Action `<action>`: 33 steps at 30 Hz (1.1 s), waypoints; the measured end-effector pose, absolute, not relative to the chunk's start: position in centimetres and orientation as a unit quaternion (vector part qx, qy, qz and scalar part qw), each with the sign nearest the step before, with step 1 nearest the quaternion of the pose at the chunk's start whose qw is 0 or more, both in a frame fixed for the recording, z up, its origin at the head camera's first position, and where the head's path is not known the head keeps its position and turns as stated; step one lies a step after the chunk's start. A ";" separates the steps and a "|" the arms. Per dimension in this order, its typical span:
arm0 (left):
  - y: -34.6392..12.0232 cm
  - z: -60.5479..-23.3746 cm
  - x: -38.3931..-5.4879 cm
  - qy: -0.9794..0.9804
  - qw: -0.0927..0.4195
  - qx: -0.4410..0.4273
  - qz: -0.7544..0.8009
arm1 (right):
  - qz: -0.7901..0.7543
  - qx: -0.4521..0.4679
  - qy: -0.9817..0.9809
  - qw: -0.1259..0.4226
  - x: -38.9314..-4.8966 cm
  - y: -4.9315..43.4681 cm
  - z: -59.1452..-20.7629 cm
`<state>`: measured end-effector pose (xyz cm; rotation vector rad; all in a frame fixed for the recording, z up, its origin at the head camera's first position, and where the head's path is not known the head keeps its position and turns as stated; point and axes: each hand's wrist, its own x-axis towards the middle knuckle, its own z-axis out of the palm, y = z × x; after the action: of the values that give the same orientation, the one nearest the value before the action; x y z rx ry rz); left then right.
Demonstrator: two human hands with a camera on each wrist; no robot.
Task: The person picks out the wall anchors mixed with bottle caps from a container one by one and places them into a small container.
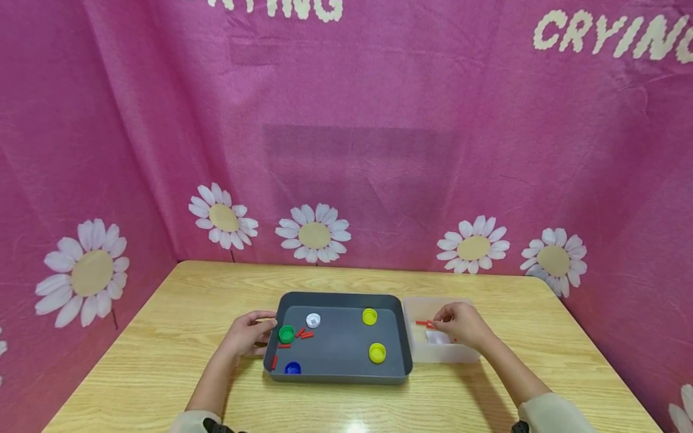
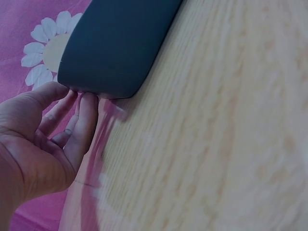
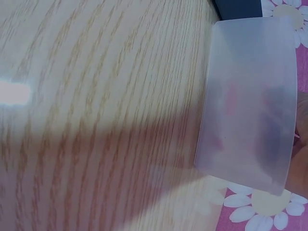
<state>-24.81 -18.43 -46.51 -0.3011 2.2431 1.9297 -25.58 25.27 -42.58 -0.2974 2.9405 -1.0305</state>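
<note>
My left hand (image 1: 250,334) rests against the left end of the dark grey tray (image 1: 341,379), its fingertips touching the outer wall in the left wrist view. Inside the tray lie two yellow caps (image 1: 377,353), a green cap (image 1: 286,334), a blue cap (image 1: 293,368) and a white cap (image 1: 313,320) with a small pale piece in it. Several short red sticks (image 1: 307,335) are scattered near the green cap. Over the translucent box (image 1: 446,355), my right hand (image 1: 462,325) reaches in and pinches a red stick (image 1: 431,325) at its fingertips. The box wall partly hides this hand in the right wrist view.
The box stands close against the tray's right end, with a whitish flat piece (image 1: 437,337) and more red sticks inside. Both containers sit on a wood-grain table (image 1: 162,361). A pink curtain (image 1: 357,168) with daisies hangs behind the table and at both sides.
</note>
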 end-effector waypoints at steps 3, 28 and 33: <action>-18.5 -46.5 -24.8 0.753 0.085 -0.102 0.645 | -0.330 -0.096 0.939 0.011 -25.6 25.2 -42.5; -18.4 -46.4 -24.8 0.755 0.084 -0.099 0.643 | -0.301 -0.106 0.948 -0.009 -25.7 25.2 -41.9; -18.4 -46.4 -24.8 0.757 0.083 -0.099 0.641 | -0.300 -0.104 0.948 -0.011 -25.8 25.1 -41.5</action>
<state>-24.76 -18.39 -46.37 -0.2958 2.2582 1.9133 -25.82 25.15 -41.48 -0.3298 3.0006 -0.9481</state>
